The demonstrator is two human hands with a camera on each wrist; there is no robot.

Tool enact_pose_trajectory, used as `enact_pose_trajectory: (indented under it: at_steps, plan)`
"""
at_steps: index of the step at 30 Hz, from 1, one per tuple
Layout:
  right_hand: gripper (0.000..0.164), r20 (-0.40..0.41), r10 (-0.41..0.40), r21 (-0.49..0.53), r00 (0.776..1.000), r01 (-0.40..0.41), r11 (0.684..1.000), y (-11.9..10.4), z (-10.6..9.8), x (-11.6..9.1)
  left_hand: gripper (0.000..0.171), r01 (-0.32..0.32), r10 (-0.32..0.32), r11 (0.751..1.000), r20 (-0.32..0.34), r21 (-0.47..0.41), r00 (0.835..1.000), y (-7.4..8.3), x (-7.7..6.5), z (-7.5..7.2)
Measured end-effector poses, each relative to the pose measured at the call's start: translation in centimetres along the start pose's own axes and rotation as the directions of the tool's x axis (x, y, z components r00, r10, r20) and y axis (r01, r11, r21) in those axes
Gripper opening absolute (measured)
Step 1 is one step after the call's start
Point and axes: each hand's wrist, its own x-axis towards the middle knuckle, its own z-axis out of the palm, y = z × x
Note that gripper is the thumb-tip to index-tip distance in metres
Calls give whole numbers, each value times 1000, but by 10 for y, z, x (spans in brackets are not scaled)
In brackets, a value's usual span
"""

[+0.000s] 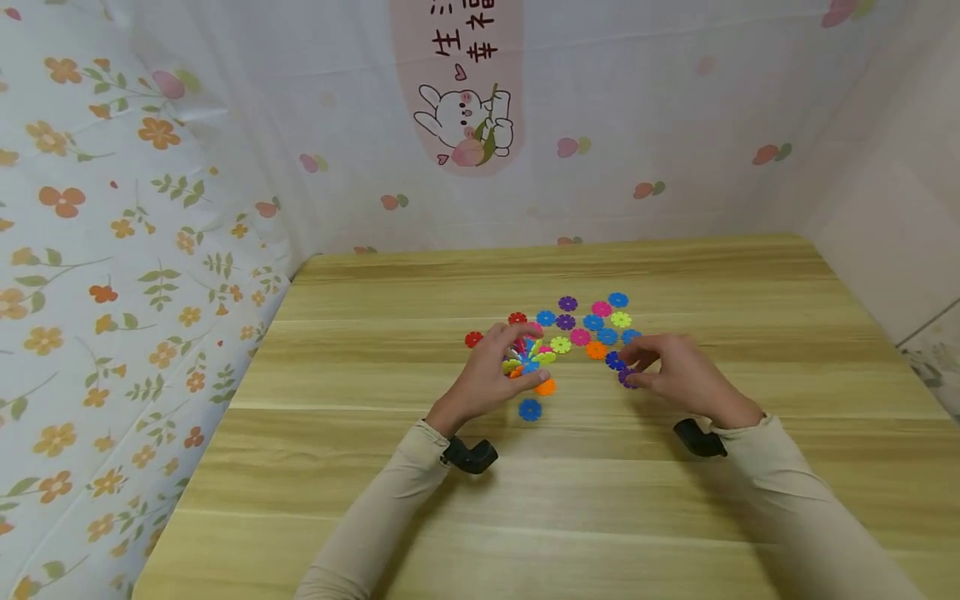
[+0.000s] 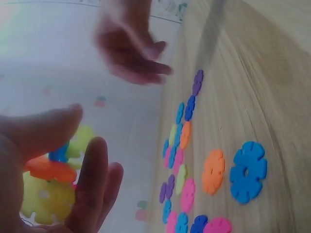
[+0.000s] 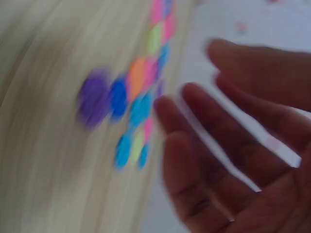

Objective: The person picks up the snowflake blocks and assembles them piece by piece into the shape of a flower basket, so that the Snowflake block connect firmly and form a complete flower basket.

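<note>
My left hand [image 1: 483, 375] holds a cluster of joined snowflake discs [image 2: 46, 196], yellow, orange and blue, in the curve between thumb and fingers; the fingers hide part of it. My right hand [image 1: 678, 375] hovers over the right end of the scattered discs with fingers loosely bent. Nothing shows between its fingers in the blurred right wrist view. Closest to its fingertips are a purple disc [image 3: 95, 98] and a dark blue disc [image 3: 118, 97]. An orange disc [image 2: 214, 171] and a blue disc [image 2: 248, 172] lie just in front of the left hand.
Several loose discs, such as a pink one [image 1: 580, 337] and a yellow-green one [image 1: 621, 319], lie flat between and beyond the hands. A red disc [image 1: 474, 339] lies left of the cluster. The wooden table [image 1: 337, 417] meets a hanging cloth [image 1: 637, 108] at the back.
</note>
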Motion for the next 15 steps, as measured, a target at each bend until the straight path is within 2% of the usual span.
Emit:
enact_pose_trajectory:
  at_steps: [4,8,11,15]
  plan:
    - [21,87,41,-162,995,-26,986,14,6,4,50,-1,1,1000,3,-9,1000,0,-1,2]
    - [21,106,43,-250,993,-15,968,19,18,7,46,3,-2,999,13,-39,1000,2,-1,5]
    - [20,102,32,-254,994,-5,967,20,20,8,45,0,1,997,21,-72,1000,4,-1,6]
    - [17,116,34,-191,993,-11,982,22,17,8,50,-20,26,994,49,-108,998,5,-1,5]
